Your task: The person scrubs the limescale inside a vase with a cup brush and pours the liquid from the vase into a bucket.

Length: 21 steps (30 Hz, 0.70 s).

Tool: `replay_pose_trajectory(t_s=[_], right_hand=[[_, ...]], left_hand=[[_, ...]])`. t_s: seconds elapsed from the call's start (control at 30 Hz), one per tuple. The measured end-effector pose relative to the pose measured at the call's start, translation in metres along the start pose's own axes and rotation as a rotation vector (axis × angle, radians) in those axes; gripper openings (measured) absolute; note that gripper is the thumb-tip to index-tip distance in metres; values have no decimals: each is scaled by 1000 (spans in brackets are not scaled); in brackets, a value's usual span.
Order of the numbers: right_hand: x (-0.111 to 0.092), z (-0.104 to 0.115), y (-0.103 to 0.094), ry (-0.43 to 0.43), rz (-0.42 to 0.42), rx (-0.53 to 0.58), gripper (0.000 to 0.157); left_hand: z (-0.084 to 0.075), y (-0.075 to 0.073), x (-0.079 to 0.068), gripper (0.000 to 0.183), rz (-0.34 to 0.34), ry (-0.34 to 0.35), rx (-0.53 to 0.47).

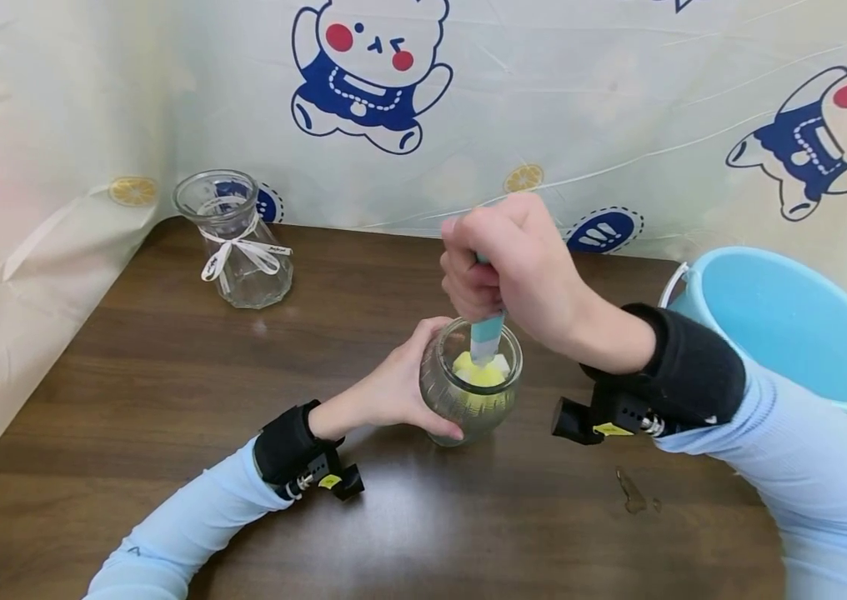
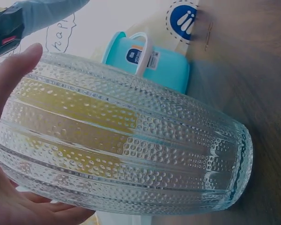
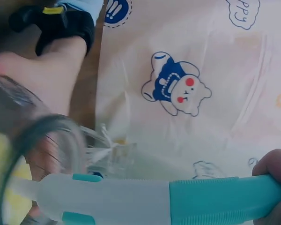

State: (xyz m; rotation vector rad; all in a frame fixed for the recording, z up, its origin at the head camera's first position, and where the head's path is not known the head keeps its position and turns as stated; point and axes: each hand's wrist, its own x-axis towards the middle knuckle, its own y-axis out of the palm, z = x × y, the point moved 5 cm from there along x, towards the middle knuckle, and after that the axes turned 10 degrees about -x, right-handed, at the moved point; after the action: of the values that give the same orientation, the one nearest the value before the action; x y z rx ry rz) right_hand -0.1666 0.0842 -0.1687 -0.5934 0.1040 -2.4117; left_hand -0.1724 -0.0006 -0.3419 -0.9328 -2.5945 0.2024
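My left hand (image 1: 382, 390) holds a rounded clear glass jar (image 1: 461, 421) low over the wooden table, thumb on the near side and fingers behind. In the left wrist view the jar (image 2: 178, 154) shows dimpled, ribbed glass, with a yellow shape seen through its wall. From above, my right hand (image 1: 517, 271) grips the teal-and-white handle (image 3: 210, 199) of a sponge bottle brush, fist closed around its upper end. The yellow and white sponge head (image 1: 482, 373) sits inside the jar, below the rim.
A second glass jar (image 1: 262, 287) with a white ribbon bow stands at the back left. At the right is a light blue bucket (image 1: 791, 325) with a white handle. A small wet patch (image 1: 631, 493) lies on the table (image 1: 543, 533). A printed sheet (image 1: 581, 92) hangs behind.
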Motion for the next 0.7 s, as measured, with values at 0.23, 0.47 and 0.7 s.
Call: replay_pose_trajectory(t_s=[0.23, 0.47, 0.7], right_hand=[[8, 43, 19, -25, -40, -188, 42], [7, 37, 22, -121, 57, -240, 48], [3, -5, 12, -144, 99, -316, 52]], left_hand=[[-4, 0, -2, 112, -50, -16, 58], [-6, 1, -3, 112, -94, -39, 78], [-8, 1, -4, 113, -118, -51, 99]])
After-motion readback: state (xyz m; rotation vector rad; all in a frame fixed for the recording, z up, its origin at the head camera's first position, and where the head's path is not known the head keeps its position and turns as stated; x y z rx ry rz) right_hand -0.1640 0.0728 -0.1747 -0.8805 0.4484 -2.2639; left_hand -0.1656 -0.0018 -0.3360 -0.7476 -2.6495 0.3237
